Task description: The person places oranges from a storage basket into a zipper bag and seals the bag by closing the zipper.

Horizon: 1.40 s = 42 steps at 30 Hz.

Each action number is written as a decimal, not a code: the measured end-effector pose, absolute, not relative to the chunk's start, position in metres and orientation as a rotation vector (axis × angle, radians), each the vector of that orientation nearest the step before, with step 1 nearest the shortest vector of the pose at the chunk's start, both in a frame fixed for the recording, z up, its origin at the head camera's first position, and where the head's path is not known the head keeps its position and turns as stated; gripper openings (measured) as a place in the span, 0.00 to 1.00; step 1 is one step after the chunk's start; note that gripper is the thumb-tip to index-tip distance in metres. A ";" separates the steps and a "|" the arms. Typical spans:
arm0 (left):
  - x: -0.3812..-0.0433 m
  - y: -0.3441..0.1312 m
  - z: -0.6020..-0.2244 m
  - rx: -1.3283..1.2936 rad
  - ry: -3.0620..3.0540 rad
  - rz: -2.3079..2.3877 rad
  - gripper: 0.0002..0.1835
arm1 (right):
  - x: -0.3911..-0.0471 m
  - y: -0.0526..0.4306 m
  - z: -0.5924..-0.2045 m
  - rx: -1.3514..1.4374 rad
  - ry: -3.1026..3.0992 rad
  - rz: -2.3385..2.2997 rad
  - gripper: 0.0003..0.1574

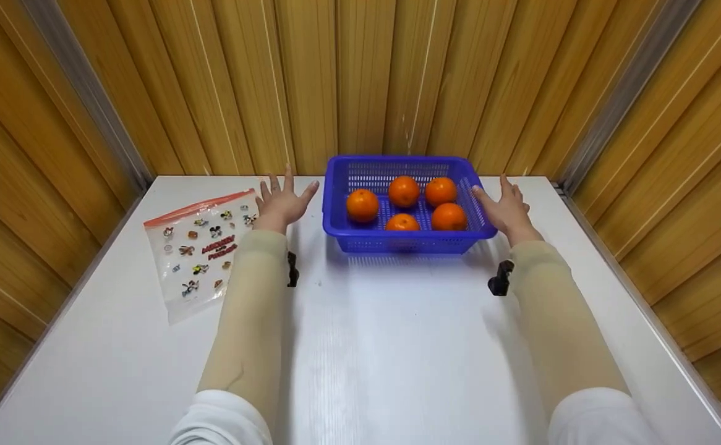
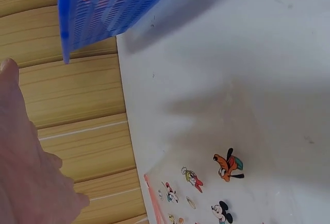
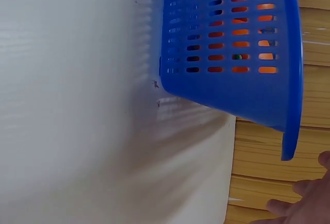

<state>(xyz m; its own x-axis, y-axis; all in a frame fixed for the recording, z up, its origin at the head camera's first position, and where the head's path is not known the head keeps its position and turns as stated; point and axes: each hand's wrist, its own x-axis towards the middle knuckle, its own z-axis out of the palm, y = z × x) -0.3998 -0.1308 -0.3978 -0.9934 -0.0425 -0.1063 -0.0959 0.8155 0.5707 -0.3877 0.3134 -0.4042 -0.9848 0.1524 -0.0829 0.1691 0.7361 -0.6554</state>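
Note:
A blue-purple plastic basket with slotted walls stands at the back of the white table and holds several oranges. My left hand is spread in the air to the left of the basket, a gap between thumb and rim. On the other side my right hand is held beside the right wall, fingers spread. Its thumb overlaps the rim in the head view, but the right wrist view shows a gap from the basket. Below and left of my left hand lies a flat zip bag with cartoon prints.
Wood-patterned panels rise behind the table and on both sides. The white tabletop stretches between my forearms toward the front. A black wrist mount sits on the inner side of the right wrist.

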 end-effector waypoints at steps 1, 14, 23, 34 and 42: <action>-0.400 -0.130 -0.398 -0.113 2.892 0.959 0.49 | -0.388 0.313 -0.404 0.267 2.890 -1.151 0.65; -0.405 -0.115 -0.402 -0.143 2.498 1.648 0.44 | -0.385 0.311 -0.402 0.410 2.359 -1.863 0.53; -0.402 -0.102 -0.401 -0.266 2.178 2.000 0.36 | -0.383 0.311 -0.404 0.514 2.264 -1.989 0.44; -0.402 -0.098 -0.408 -0.326 2.143 1.952 0.29 | -0.383 0.309 -0.410 0.550 2.388 -1.886 0.31; -0.401 -0.100 -0.411 -0.330 2.101 1.997 0.28 | -0.384 0.316 -0.409 0.563 2.286 -1.912 0.33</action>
